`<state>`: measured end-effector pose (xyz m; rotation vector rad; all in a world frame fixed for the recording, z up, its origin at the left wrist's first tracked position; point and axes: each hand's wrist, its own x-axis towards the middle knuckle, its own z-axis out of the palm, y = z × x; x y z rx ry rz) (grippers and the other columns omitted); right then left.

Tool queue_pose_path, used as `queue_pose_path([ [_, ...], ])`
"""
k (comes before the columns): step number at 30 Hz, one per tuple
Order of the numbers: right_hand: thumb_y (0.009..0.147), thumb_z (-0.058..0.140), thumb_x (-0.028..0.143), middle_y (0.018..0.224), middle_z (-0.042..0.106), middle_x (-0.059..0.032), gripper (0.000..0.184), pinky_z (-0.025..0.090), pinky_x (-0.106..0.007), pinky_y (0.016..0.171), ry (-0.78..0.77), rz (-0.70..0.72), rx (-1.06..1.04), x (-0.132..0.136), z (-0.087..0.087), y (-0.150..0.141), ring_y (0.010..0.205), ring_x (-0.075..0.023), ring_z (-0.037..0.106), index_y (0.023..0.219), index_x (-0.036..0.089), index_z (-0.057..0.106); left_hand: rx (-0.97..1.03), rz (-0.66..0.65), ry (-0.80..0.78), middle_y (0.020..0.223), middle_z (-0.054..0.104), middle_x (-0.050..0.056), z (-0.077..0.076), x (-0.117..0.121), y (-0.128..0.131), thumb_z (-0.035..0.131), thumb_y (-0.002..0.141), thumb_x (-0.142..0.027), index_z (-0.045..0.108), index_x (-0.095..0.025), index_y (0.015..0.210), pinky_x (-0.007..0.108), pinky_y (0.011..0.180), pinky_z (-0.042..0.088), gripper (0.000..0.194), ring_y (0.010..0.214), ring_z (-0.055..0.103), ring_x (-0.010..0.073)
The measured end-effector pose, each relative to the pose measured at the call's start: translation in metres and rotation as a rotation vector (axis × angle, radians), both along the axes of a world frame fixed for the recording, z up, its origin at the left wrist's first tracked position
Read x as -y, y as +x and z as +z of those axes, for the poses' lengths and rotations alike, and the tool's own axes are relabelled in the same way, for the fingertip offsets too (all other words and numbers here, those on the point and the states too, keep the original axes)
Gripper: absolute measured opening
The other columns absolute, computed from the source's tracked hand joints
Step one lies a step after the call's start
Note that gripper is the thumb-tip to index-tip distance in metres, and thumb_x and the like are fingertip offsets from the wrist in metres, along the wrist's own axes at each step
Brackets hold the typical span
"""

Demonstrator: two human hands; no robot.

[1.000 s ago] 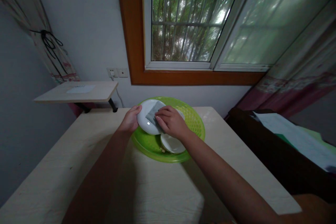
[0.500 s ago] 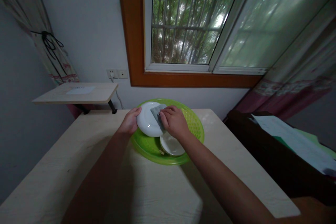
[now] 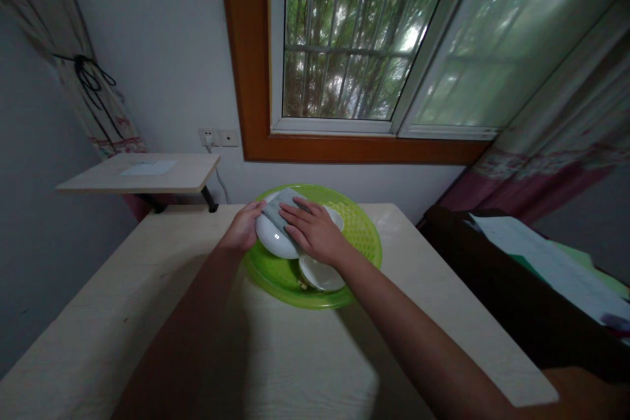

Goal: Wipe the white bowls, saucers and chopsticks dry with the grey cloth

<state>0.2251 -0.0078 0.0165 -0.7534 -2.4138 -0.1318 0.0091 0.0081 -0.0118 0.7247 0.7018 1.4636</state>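
My left hand [image 3: 242, 226] grips the left rim of a round white dish [image 3: 276, 239], thumb on top, over a green plastic basket [image 3: 260, 280]. My right hand [image 3: 315, 231] presses a grey cloth [image 3: 281, 209] flat against the dish, its fingers stretched across the cloth. The cloth covers much of the dish's upper part. Below the right hand, a white bowl [image 3: 322, 273] sits in the basket. Another white piece [image 3: 335, 216] shows partly behind the right hand.
The basket stands on a pale wooden table [image 3: 305, 354]. A small raised shelf [image 3: 142, 170] with a paper on it is at the back left. Behind the table are a wall socket [image 3: 209, 137] and a barred window [image 3: 349, 33]. Papers [image 3: 531, 256] lie on dark furniture to the right.
My right hand has slid up and left over the dish with the cloth, its fingers now flatter and the cloth more spread out. My left hand keeps its hold on the rim.
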Motion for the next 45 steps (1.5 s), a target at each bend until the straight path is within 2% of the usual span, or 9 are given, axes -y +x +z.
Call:
queue_pose_path([
  [6, 0.103, 0.048, 0.031, 0.118, 0.076, -0.0093, 0.032, 0.042, -0.052, 0.107, 0.012, -0.247, -0.113, -0.005, 0.0, 0.002, 0.128, -0.0315, 0.056, 0.111, 0.019, 0.077, -0.057, 0.029, -0.019, 0.084, 0.074, 0.009, 0.003, 0.003, 0.001, 0.077, 0.08, -0.023, 0.071, -0.011, 0.088, 0.032, 0.079, 0.053, 0.016, 0.077, 0.068, 0.0201],
  [11, 0.102, 0.049, 0.027, 0.092, 0.079, -0.0077, 0.033, 0.046, -0.047, 0.103, 0.016, -0.113, -0.119, -0.005, 0.0, 0.006, 0.118, -0.0278, 0.062, 0.091, 0.018, 0.079, -0.058, 0.047, -0.012, 0.083, 0.075, 0.008, 0.003, 0.003, 0.001, 0.077, 0.079, -0.023, 0.071, -0.011, 0.089, 0.03, 0.076, 0.054, 0.017, 0.076, 0.069, 0.0196],
  [15, 0.101, 0.052, 0.028, 0.105, 0.079, -0.0043, 0.028, 0.046, -0.047, 0.105, 0.011, 0.101, -0.096, -0.001, 0.0, 0.005, 0.127, -0.0264, 0.058, 0.102, 0.022, 0.079, -0.043, 0.007, -0.019, 0.081, 0.073, 0.007, 0.002, 0.001, -0.001, 0.077, 0.079, -0.022, 0.07, -0.01, 0.09, 0.029, 0.069, 0.053, 0.018, 0.067, 0.066, 0.0168],
  [18, 0.102, 0.051, 0.031, 0.124, 0.074, -0.0027, 0.029, 0.043, -0.048, 0.11, -0.006, 0.158, -0.066, 0.003, 0.002, 0.004, 0.135, -0.0259, 0.052, 0.116, 0.024, 0.076, -0.023, -0.002, -0.022, 0.076, 0.071, 0.005, 0.004, 0.001, 0.0, 0.076, 0.078, -0.02, 0.069, -0.01, 0.087, 0.027, 0.064, 0.051, 0.015, 0.063, 0.063, 0.0151],
  [25, 0.104, 0.049, 0.035, 0.14, 0.064, -0.0046, 0.037, 0.04, -0.05, 0.112, -0.006, -0.057, -0.025, -0.002, 0.0, 0.0, 0.139, -0.0286, 0.048, 0.134, 0.023, 0.066, -0.014, 0.042, -0.027, 0.071, 0.067, 0.002, 0.004, 0.002, 0.003, 0.077, 0.076, -0.016, 0.067, -0.011, 0.079, 0.024, 0.064, 0.05, 0.012, 0.061, 0.06, 0.0117],
  [31, 0.103, 0.048, 0.029, 0.101, 0.079, -0.0084, 0.035, 0.044, -0.044, 0.106, -0.001, -0.275, -0.091, -0.009, 0.0, 0.005, 0.12, -0.0283, 0.062, 0.096, 0.016, 0.08, -0.067, 0.036, -0.041, 0.081, 0.074, 0.008, 0.004, 0.003, 0.002, 0.077, 0.079, -0.024, 0.071, -0.009, 0.089, 0.028, 0.071, 0.054, 0.018, 0.071, 0.067, 0.0175],
  [36, 0.101, 0.052, 0.026, 0.085, 0.078, -0.0068, 0.032, 0.047, -0.042, 0.102, 0.039, -0.055, -0.111, -0.006, 0.0, 0.009, 0.116, -0.0263, 0.064, 0.085, 0.018, 0.079, -0.047, 0.047, -0.039, 0.082, 0.075, 0.009, 0.004, 0.002, 0.001, 0.075, 0.08, -0.024, 0.071, -0.01, 0.09, 0.03, 0.072, 0.055, 0.018, 0.073, 0.069, 0.02],
  [40, 0.101, 0.053, 0.026, 0.104, 0.079, -0.0038, 0.026, 0.045, -0.044, 0.106, 0.029, 0.167, -0.094, 0.0, 0.002, 0.007, 0.13, -0.0256, 0.057, 0.1, 0.021, 0.079, -0.03, 0.021, -0.025, 0.082, 0.074, 0.009, 0.003, 0.001, 0.0, 0.074, 0.081, -0.023, 0.069, -0.008, 0.092, 0.03, 0.069, 0.054, 0.019, 0.069, 0.068, 0.0187],
  [45, 0.103, 0.05, 0.033, 0.14, 0.065, -0.0029, 0.036, 0.038, -0.049, 0.114, 0.015, 0.134, -0.008, 0.003, 0.003, 0.001, 0.143, -0.0271, 0.044, 0.134, 0.024, 0.066, 0.004, -0.026, -0.019, 0.076, 0.07, 0.006, 0.001, 0.0, -0.002, 0.075, 0.078, -0.019, 0.068, -0.009, 0.089, 0.027, 0.063, 0.051, 0.016, 0.061, 0.063, 0.0148],
])
